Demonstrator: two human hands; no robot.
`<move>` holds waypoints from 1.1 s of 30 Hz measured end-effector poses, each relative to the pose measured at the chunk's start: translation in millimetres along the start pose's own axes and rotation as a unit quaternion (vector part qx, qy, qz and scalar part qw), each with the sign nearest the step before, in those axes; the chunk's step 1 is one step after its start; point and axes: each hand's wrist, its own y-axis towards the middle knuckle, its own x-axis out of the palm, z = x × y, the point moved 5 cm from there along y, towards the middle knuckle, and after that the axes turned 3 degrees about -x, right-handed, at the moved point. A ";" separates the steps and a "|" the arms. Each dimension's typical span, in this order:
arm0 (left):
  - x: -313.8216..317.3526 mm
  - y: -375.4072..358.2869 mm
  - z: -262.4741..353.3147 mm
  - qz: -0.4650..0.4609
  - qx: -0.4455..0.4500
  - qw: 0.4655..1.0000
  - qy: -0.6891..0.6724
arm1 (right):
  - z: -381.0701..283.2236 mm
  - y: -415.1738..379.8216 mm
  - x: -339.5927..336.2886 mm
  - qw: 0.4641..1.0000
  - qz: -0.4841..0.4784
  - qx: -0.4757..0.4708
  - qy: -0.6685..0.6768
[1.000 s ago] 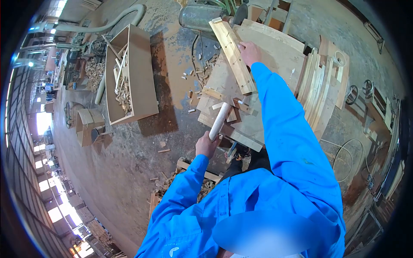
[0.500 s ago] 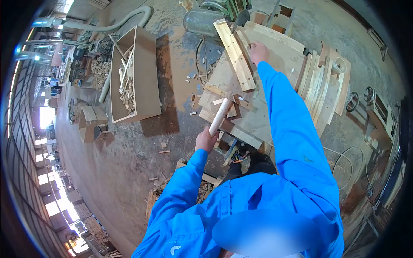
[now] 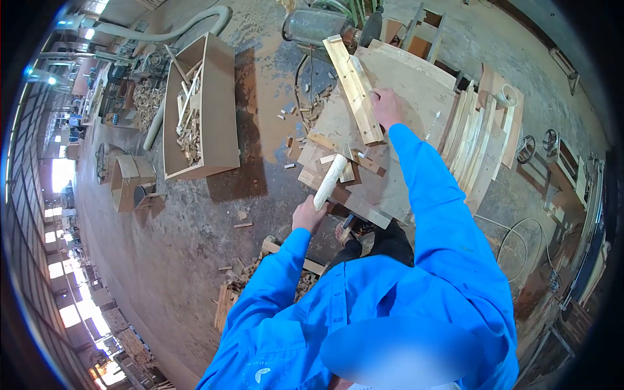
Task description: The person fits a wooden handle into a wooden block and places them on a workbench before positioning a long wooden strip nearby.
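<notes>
My left hand (image 3: pixel 309 213) is closed round the near end of a pale, slender wooden piece (image 3: pixel 331 179), which slants up over the table's near left edge. My right hand (image 3: pixel 387 106) reaches over the plywood table top (image 3: pixel 416 78), its fingers bent against the right side of a long wooden jig (image 3: pixel 351 81) with several dark dots along it. A narrow wood strip seems to lie along that side, partly hidden by the fingers. Beyond the jig's far end stands a dark round saw blade (image 3: pixel 372 29).
Small offcuts (image 3: pixel 341 162) lie at the table's left corner. Curved wooden strips (image 3: pixel 471 133) are stacked at the right. A motor (image 3: pixel 315 27) sits behind. A large open box (image 3: pixel 221 107) of scraps stands on the floor at left, and a cable (image 3: pixel 520 240) loops at right.
My right hand has come back toward me along the jig, away from the blade. The wooden piece in my left hand has shifted slightly and appears paler.
</notes>
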 end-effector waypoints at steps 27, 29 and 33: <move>5.4 -0.3 -8.2 -0.004 -0.002 1.000 0.006 | 6.8 72.7 43.4 0.999 0.037 -0.022 -0.003; 7.6 4.6 -4.3 0.002 0.002 1.000 0.001 | 7.2 74.7 40.0 0.999 0.041 -0.020 0.006; 7.3 15.8 6.2 0.011 0.008 1.000 -0.003 | 8.3 89.6 31.9 0.999 0.034 -0.017 0.009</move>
